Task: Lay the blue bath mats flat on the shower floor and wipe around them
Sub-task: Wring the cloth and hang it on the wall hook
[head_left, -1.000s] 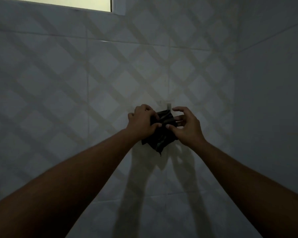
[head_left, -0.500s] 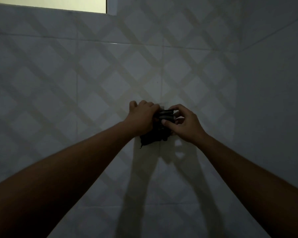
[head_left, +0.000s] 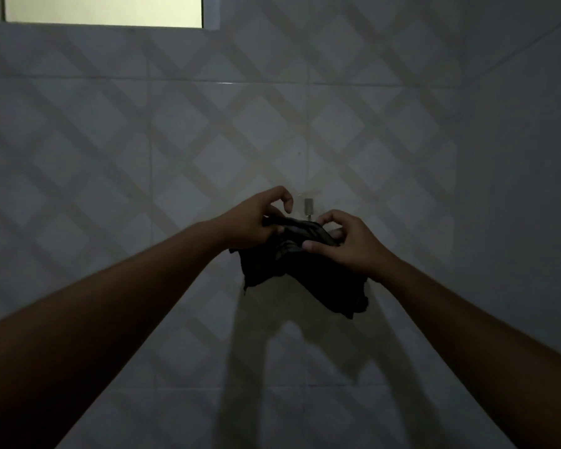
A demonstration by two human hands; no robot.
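Note:
A dark crumpled cloth [head_left: 308, 270] hangs between both hands in front of the tiled wall, just below a small metal wall hook [head_left: 309, 206]. My left hand [head_left: 256, 222] pinches its upper left edge, index finger curled up. My right hand [head_left: 347, 244] grips its upper right part with thumb and fingers. The cloth's lower corners dangle free. No blue bath mats and no shower floor are in view.
The tiled wall [head_left: 175, 157] with a diamond pattern fills the view. A plain side wall [head_left: 525, 189] meets it at a corner on the right. A lit window [head_left: 104, 9] sits at the top left. The light is dim.
The cloth has come down a little below the hook and is spread wider between the hands. The hook now shows bare above it. My hands have moved apart.

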